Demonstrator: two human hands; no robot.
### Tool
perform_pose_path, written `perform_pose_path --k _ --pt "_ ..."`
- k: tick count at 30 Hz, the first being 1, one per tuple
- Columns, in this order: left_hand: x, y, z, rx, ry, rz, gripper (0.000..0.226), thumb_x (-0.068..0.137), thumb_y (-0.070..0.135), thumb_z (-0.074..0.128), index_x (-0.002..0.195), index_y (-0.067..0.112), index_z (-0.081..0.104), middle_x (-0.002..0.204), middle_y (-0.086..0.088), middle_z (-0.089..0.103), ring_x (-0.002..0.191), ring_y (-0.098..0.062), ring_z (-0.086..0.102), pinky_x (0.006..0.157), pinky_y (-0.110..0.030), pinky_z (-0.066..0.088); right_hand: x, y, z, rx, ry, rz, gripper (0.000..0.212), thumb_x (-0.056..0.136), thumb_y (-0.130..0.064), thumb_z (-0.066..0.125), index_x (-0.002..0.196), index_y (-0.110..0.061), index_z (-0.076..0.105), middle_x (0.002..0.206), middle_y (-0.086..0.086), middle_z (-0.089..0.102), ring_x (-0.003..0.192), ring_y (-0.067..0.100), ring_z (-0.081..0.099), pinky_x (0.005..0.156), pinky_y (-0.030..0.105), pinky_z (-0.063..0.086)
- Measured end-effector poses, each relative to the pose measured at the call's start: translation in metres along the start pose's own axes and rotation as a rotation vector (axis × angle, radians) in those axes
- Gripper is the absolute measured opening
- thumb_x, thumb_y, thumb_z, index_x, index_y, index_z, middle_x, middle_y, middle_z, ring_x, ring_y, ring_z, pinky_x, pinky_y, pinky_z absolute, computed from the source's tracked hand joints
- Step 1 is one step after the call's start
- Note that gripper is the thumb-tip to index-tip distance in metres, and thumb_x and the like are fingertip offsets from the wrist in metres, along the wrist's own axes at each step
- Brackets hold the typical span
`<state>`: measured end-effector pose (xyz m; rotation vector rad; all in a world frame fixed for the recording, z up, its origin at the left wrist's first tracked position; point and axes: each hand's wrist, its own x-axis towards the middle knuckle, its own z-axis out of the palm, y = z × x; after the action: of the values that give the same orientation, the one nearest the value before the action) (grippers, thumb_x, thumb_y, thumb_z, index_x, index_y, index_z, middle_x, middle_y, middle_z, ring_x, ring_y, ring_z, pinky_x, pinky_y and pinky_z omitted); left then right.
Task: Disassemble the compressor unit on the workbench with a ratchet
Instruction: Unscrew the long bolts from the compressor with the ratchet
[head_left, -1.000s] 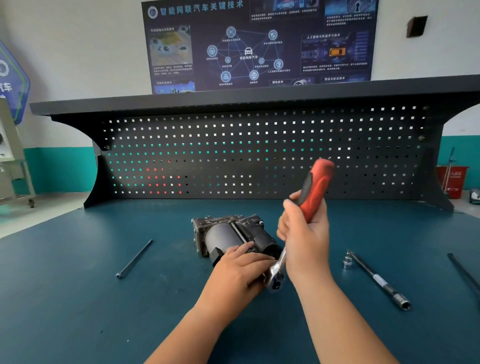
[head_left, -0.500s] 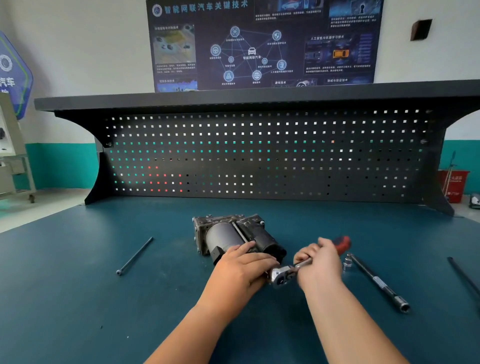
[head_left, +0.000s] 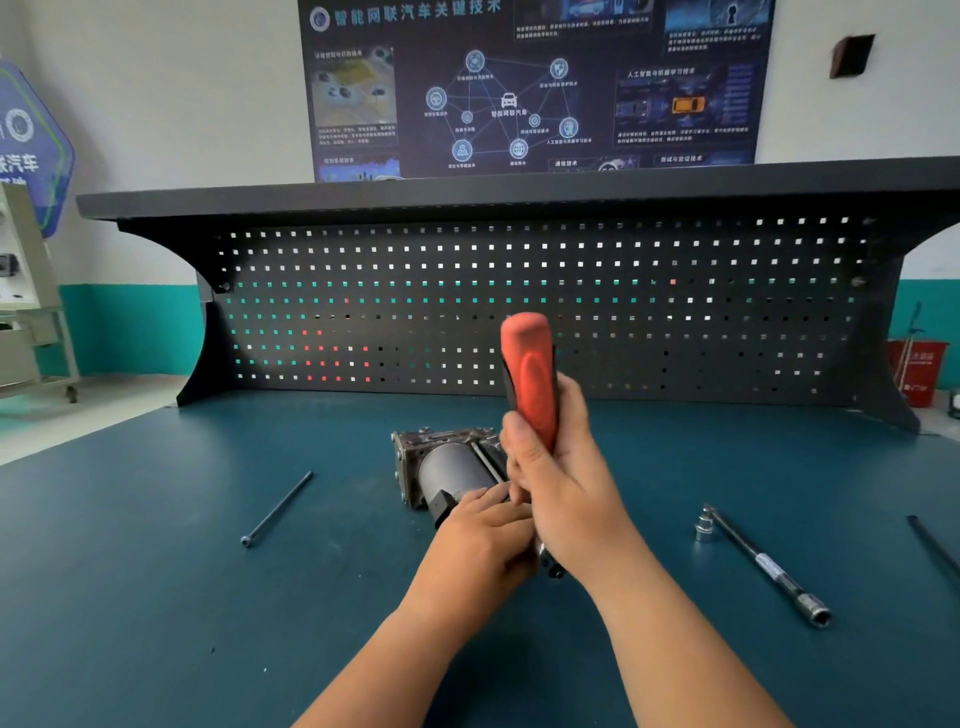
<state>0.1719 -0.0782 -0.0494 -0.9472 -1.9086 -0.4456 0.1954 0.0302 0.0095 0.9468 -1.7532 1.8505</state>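
Note:
The compressor unit (head_left: 447, 470), a grey metal block with a dark cylinder, lies in the middle of the blue workbench (head_left: 156, 597). My left hand (head_left: 480, 540) rests on its near end, fingers curled over it. My right hand (head_left: 563, 483) grips the red handle of the ratchet (head_left: 530, 379), which stands nearly upright. The ratchet's metal head (head_left: 550, 564) shows just below my right hand, at the unit's near end. What the head sits on is hidden by my hands.
A long bolt (head_left: 278, 509) lies to the left of the unit. An extension bar (head_left: 763, 564) and a small socket (head_left: 704, 525) lie to the right, with another dark rod (head_left: 932, 545) at the right edge. A pegboard (head_left: 519, 312) backs the bench.
The ratchet handle has swung from lying low to the right back up to nearly upright. My left hand has stayed on the unit.

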Motion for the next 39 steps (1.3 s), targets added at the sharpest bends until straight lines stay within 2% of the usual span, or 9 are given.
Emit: perform_pose_path --k 2,5,10,14,22,26,32,35,39 --pt "0.0 0.001 -0.001 -0.01 0.0 0.009 0.011 0.071 0.005 0.061 0.068 0.008 0.071 0.077 0.002 0.07 0.08 -0.021 0.064 0.064 -0.03 0.053 0.001 -0.003 -0.001 0.087 0.074 0.024 0.016 0.087 -0.038 0.06 0.099 -0.043 0.052 0.064 -0.013 0.043 0.05 0.002 0.037 0.053 0.02 0.036" --pt "-0.001 0.0 0.001 0.063 -0.048 0.014 0.024 0.057 0.0 0.08 0.079 0.009 0.075 0.086 0.002 0.074 0.089 -0.026 0.07 0.074 -0.039 0.057 0.007 -0.003 -0.009 0.32 0.328 0.117 0.007 0.091 -0.029 0.052 0.097 -0.031 0.055 0.054 -0.013 0.04 0.042 0.0 0.032 0.04 0.014 0.028" --pt "-0.003 -0.001 0.003 0.046 -0.066 -0.034 0.034 0.055 -0.003 0.078 0.086 0.011 0.075 0.089 0.005 0.074 0.092 -0.027 0.069 0.079 -0.043 0.055 0.01 0.013 -0.035 0.722 0.921 0.437 0.023 0.095 -0.036 0.044 0.076 -0.024 0.05 0.047 -0.011 0.031 0.033 0.004 0.025 0.034 0.013 0.018" --pt "-0.001 0.002 0.002 0.067 -0.058 -0.039 0.027 0.059 0.007 0.069 0.085 0.013 0.076 0.087 0.006 0.073 0.09 -0.024 0.07 0.077 -0.041 0.056 0.005 0.029 -0.047 0.934 1.096 0.623 0.03 0.094 -0.04 0.039 0.071 -0.022 0.042 0.042 -0.01 0.033 0.029 0.007 0.025 0.035 0.01 0.018" --pt "-0.001 0.002 -0.002 0.07 -0.067 -0.031 0.043 0.056 0.0 0.074 0.096 0.015 0.075 0.092 0.006 0.073 0.092 -0.026 0.069 0.08 -0.041 0.055 0.015 0.013 -0.035 0.661 0.844 0.406 0.026 0.097 -0.038 0.038 0.079 -0.022 0.046 0.043 -0.011 0.029 0.033 0.005 0.023 0.034 0.015 0.018" --pt "-0.003 -0.002 -0.002 0.058 -0.098 -0.007 0.045 0.051 -0.005 0.082 0.092 0.012 0.076 0.093 0.002 0.074 0.093 -0.031 0.069 0.081 -0.046 0.054 0.008 0.001 -0.013 0.395 0.485 0.141 0.019 0.097 -0.035 0.044 0.085 -0.02 0.047 0.048 -0.012 0.032 0.039 0.003 0.025 0.037 0.016 0.02" --pt "-0.003 0.004 0.001 0.017 0.033 -0.026 0.019 0.056 0.009 0.069 0.074 0.007 0.066 0.071 -0.004 0.07 0.076 -0.01 0.053 0.057 -0.024 0.053 -0.009 0.001 0.01 -0.109 0.009 -0.22 0.013 0.084 -0.044 0.051 0.086 -0.031 0.05 0.062 -0.021 0.052 0.055 -0.001 0.046 0.059 0.015 0.037" --pt "-0.003 0.004 0.003 0.007 0.037 -0.032 0.018 0.058 0.007 0.07 0.076 0.005 0.07 0.075 -0.005 0.072 0.08 -0.01 0.056 0.057 -0.024 0.054 -0.008 0.0 0.012 -0.059 0.09 -0.162 0.014 0.083 -0.046 0.053 0.088 -0.033 0.053 0.059 -0.017 0.05 0.053 0.0 0.043 0.056 0.018 0.037" --pt "-0.002 -0.003 0.002 0.054 -0.055 0.016 0.031 0.052 -0.003 0.08 0.08 0.01 0.075 0.088 0.003 0.074 0.089 -0.03 0.07 0.075 -0.043 0.056 0.005 0.004 -0.007 0.339 0.536 0.102 0.019 0.092 -0.036 0.045 0.087 -0.019 0.051 0.047 -0.014 0.036 0.039 0.001 0.029 0.038 0.014 0.025"
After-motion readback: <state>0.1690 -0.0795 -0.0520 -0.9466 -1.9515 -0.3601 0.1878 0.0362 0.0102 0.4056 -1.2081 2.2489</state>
